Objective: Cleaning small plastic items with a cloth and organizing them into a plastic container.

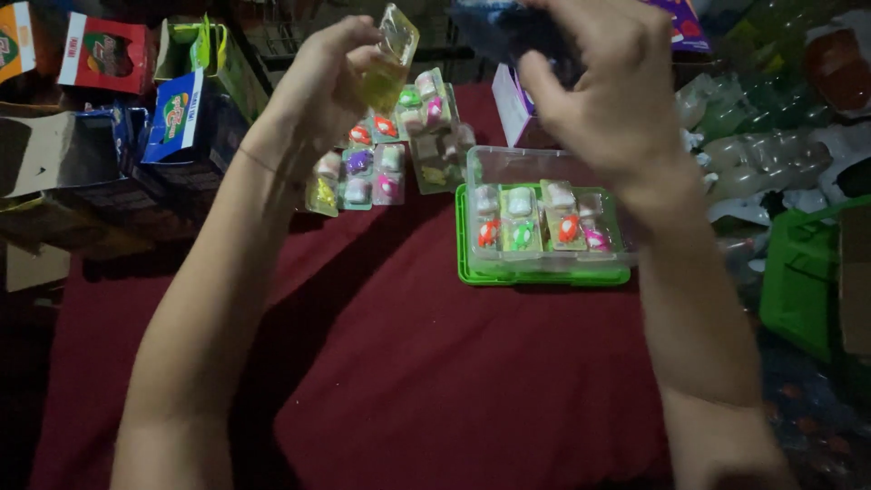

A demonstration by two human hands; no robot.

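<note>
My left hand (pixel 322 77) is raised at the upper middle and pinches a small clear blister pack (pixel 388 56) with a yellowish piece inside. My right hand (pixel 603 77) is lifted beside it, fingers curled around a dark blue crumpled thing (pixel 504 27) that is mostly hidden. Below my hands, several small blister packs with coloured toys (pixel 390 154) lie spread on the dark red cloth (pixel 435 363). A clear plastic box on a green lid (pixel 535 272) holds several more of these packs.
Open cardboard cartons (pixel 181 113) in blue, red and green are stacked at the upper left. Clear plastic bottles (pixel 771 136) pile up at the right, with a green crate (pixel 803 272) below them. A white and purple box (pixel 513 104) stands behind the clear box.
</note>
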